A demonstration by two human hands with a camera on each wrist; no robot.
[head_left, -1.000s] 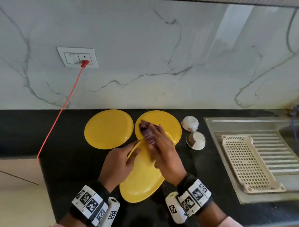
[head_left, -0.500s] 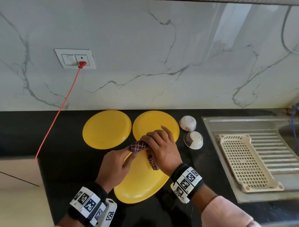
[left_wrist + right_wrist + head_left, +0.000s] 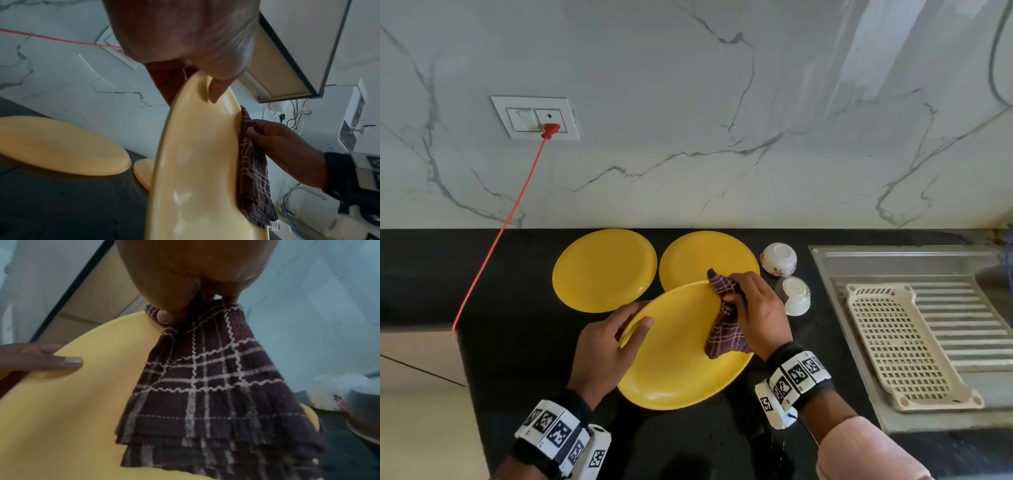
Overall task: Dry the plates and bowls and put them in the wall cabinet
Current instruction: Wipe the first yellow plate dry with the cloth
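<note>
Wiping held plate [image 3: 681, 346] with cloth [image 3: 724, 325]

Tilted yellow plate [image 3: 681, 346] under checked cloth [image 3: 724, 329]

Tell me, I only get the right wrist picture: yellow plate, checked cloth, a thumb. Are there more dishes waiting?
Observer: Yes. The head view shows two more yellow plates lying on the black counter.
Operator: Any bowls?
Observer: Two small white bowls upside down, right of the plates.
Operator: What's beyond those?
Observer: A steel sink drainboard with a cream plastic tray on it.
</note>
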